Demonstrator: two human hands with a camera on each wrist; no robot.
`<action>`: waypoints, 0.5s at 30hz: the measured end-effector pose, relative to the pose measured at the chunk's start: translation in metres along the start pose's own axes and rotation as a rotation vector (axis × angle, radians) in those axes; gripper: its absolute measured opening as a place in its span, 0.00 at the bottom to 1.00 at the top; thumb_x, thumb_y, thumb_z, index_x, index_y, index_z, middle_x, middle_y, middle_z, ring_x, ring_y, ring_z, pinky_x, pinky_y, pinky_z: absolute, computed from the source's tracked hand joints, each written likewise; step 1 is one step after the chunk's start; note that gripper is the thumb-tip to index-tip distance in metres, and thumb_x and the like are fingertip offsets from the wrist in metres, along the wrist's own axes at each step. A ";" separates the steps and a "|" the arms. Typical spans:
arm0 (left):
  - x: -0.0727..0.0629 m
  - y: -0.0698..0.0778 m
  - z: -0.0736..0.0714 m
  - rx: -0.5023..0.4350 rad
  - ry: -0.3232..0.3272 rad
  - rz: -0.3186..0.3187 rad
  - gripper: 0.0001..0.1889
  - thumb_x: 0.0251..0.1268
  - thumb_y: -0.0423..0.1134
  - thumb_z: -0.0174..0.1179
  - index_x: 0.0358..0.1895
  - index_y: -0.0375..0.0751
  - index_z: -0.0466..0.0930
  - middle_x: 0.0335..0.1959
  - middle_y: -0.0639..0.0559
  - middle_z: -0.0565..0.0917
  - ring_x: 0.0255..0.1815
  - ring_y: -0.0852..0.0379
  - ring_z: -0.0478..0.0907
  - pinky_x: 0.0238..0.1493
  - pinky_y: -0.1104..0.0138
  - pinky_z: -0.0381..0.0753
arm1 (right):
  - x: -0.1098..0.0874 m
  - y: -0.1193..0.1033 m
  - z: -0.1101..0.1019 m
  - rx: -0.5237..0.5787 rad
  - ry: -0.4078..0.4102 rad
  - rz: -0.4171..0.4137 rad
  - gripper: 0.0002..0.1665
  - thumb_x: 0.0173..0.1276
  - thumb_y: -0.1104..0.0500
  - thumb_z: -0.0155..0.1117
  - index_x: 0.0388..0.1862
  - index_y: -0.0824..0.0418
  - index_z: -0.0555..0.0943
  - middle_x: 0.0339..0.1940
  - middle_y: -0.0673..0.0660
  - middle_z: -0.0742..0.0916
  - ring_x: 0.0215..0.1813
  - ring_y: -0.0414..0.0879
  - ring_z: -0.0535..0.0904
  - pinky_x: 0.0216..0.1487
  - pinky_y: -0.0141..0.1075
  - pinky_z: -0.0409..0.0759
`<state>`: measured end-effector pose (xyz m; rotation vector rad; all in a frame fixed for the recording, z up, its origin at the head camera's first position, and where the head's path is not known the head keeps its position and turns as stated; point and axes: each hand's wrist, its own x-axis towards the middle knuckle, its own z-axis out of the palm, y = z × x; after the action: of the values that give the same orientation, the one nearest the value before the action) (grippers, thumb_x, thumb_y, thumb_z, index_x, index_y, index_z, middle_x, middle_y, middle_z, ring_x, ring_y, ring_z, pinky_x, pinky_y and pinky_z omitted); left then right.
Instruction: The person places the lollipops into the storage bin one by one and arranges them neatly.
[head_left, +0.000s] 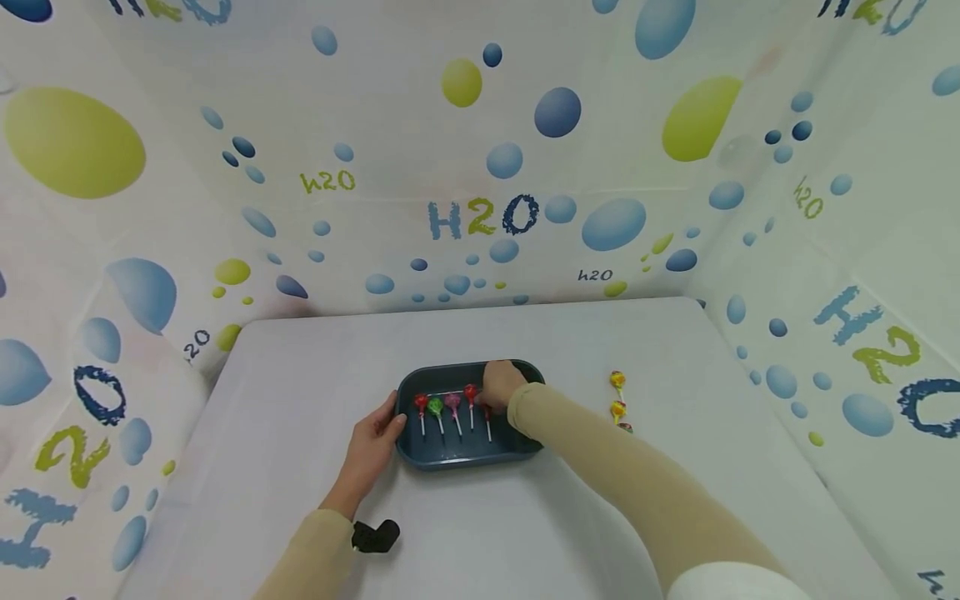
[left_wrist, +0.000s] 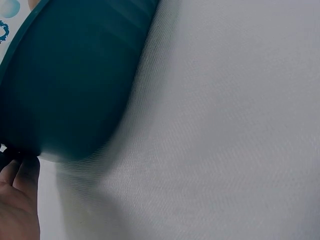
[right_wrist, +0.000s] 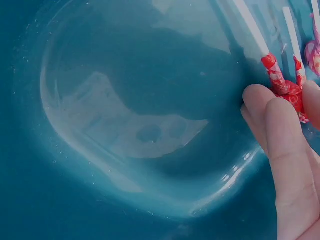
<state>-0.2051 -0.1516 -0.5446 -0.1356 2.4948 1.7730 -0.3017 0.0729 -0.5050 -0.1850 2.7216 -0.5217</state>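
A dark teal tray (head_left: 450,460) lies on the white table. Inside it several lollipops stand in a row, sticks pointing toward me: a red one (head_left: 421,402), a green one (head_left: 436,407), a pink one (head_left: 452,402) and more red ones toward the right. My left hand (head_left: 375,435) grips the tray's left edge, thumb at the rim; in the left wrist view its fingers (left_wrist: 26,175) touch the tray's end. Reaching into the tray, my right hand (head_left: 502,385) pinches a red lollipop (right_wrist: 272,70) by its wrapped head, which the fingertips partly cover.
Right of the tray, yellow lollipops (head_left: 617,380) lie in a line on the table (head_left: 322,358), the nearest partly hidden by my right sleeve. A black device (head_left: 375,537) sits at my left wrist. Patterned sheets (head_left: 405,108) surround the table's back and sides.
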 end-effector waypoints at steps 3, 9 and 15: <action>0.000 0.000 0.000 0.005 0.007 0.000 0.30 0.81 0.36 0.51 0.80 0.37 0.56 0.82 0.42 0.60 0.83 0.46 0.57 0.79 0.57 0.62 | -0.001 -0.001 0.000 0.019 0.007 0.004 0.22 0.66 0.56 0.74 0.15 0.62 0.78 0.11 0.51 0.78 0.14 0.40 0.75 0.15 0.28 0.72; 0.000 -0.002 0.001 0.004 0.002 -0.018 0.30 0.81 0.37 0.51 0.81 0.38 0.56 0.82 0.42 0.60 0.83 0.46 0.56 0.80 0.56 0.61 | -0.001 -0.001 0.003 0.062 0.000 0.017 0.19 0.66 0.57 0.75 0.18 0.62 0.80 0.12 0.52 0.81 0.15 0.41 0.78 0.15 0.27 0.74; -0.001 0.000 0.001 -0.002 0.007 -0.008 0.30 0.81 0.36 0.51 0.81 0.38 0.56 0.82 0.42 0.60 0.83 0.46 0.56 0.79 0.56 0.61 | 0.001 -0.001 0.004 0.052 0.020 0.014 0.19 0.66 0.55 0.74 0.19 0.63 0.82 0.11 0.52 0.81 0.14 0.41 0.77 0.14 0.27 0.73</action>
<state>-0.2042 -0.1510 -0.5451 -0.1527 2.4939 1.7746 -0.3008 0.0707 -0.5089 -0.1474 2.7234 -0.5927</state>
